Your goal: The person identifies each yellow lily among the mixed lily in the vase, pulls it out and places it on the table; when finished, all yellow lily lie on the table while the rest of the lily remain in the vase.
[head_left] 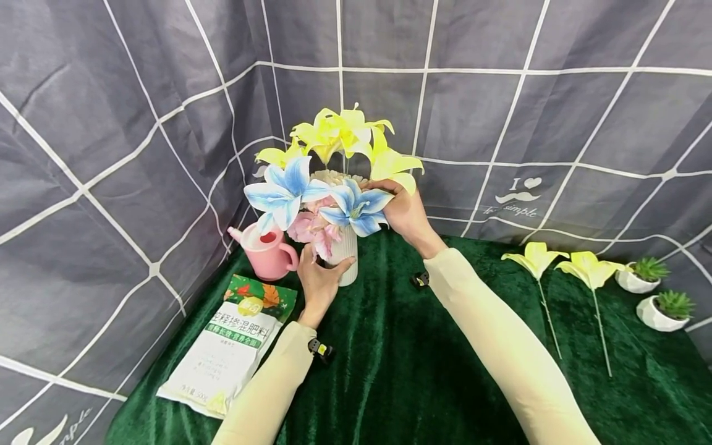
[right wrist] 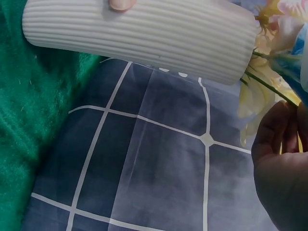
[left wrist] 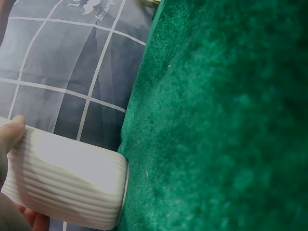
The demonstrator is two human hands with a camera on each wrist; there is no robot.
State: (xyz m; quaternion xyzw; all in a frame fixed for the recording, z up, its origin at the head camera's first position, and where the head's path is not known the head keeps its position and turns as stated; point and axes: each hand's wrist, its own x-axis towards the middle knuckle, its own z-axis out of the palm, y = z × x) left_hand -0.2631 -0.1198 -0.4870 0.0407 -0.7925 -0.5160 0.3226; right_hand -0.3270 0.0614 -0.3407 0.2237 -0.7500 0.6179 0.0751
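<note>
A white ribbed vase (head_left: 349,262) stands on the green cloth, filled with yellow lilies (head_left: 334,131), blue lilies (head_left: 286,193) and pink flowers (head_left: 314,232). Low on its side, my left hand (head_left: 319,284) grips the vase; in the left wrist view the thumb (left wrist: 15,130) lies along one side, with fingertips past the other. Up at the blooms, my right hand (head_left: 410,216) reaches in beside a blue lily (head_left: 358,207) and below a yellow one (head_left: 389,162). Its fingers curl round a green flower stem (right wrist: 272,87) at the vase mouth; petals partly hide the fingertips.
A pink watering can (head_left: 267,256) stands left of the vase, close to my left hand. Nearer lies a white and green fertilizer bag (head_left: 228,346). Two yellow lilies (head_left: 592,272) lie on the right, near two small potted succulents (head_left: 664,312). Grey checked curtains (head_left: 473,111) rise behind.
</note>
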